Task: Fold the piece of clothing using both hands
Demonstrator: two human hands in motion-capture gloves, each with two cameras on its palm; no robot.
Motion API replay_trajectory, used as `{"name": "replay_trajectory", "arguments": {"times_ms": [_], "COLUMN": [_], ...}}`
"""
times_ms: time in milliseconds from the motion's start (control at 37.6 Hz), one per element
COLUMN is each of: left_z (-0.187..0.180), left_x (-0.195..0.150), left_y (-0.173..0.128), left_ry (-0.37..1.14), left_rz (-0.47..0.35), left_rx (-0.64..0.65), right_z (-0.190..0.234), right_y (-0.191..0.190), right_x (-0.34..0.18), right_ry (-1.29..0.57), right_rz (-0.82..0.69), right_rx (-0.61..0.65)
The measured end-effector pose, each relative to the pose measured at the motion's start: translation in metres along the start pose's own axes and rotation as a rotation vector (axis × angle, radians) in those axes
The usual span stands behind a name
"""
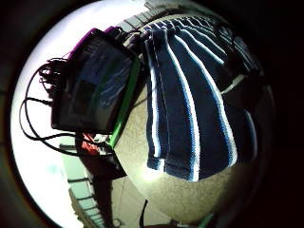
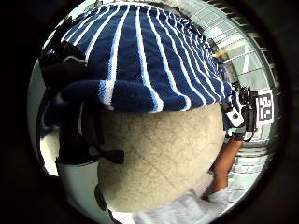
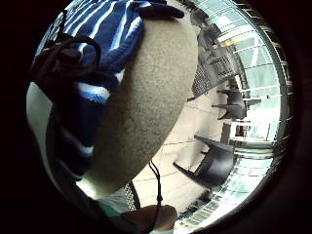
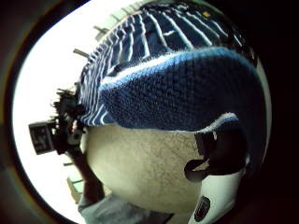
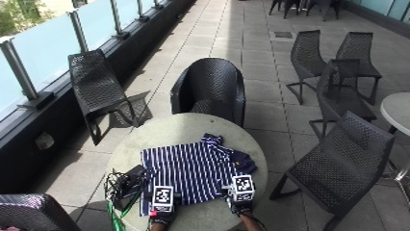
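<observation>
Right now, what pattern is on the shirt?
Navy blue with thin white stripes; the shirt shows best in the outside view.

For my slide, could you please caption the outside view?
Both gloved hands grip the near hem of a navy striped shirt on a round table.

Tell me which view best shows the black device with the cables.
The left little finger side palm view: the flat black green-edged device fills it, with its cables, beside the navy white-striped shirt. The outside view shows it small at the round table's edge. The other palm views miss it.
</observation>
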State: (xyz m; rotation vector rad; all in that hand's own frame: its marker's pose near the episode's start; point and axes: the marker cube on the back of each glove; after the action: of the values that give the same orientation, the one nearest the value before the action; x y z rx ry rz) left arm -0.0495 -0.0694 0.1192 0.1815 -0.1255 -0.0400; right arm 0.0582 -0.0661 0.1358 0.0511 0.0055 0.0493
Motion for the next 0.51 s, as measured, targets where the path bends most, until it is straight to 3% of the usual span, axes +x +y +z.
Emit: {"name": "replay_trajectory", "arguments": {"times_ms": [80,106,239,372,505], "left_z": [-0.004,-0.006,-0.009,-0.041,-0.088], "left_x": [0.001,0.002,-0.002,-0.011,-0.023], "left_y": [-0.035,-0.040,0.001,0.024,0.033], "left_ry": [-0.016,-0.010,0.062,0.147,0.200], "left_rz": [0.010,0.012,0.010,0.049,0.147], "left_rx": [0.293,0.337,0.072,-0.062,-0.168], "right_z": [0.001,-0.001,-0.017,-0.049,-0.098], "right_y": [-0.005,-0.005,0.007,0.026,0.044], "right_x": [0.004,0.005,0.010,0.006,0.006], "right_ry": [0.003,-0.002,0.024,0.022,-0.010], "right_rz": [-0.027,-0.032,-0.049,-0.123,-0.184], "right_rx": [0.082,0.094,0.087,0.030,-0.074]}}
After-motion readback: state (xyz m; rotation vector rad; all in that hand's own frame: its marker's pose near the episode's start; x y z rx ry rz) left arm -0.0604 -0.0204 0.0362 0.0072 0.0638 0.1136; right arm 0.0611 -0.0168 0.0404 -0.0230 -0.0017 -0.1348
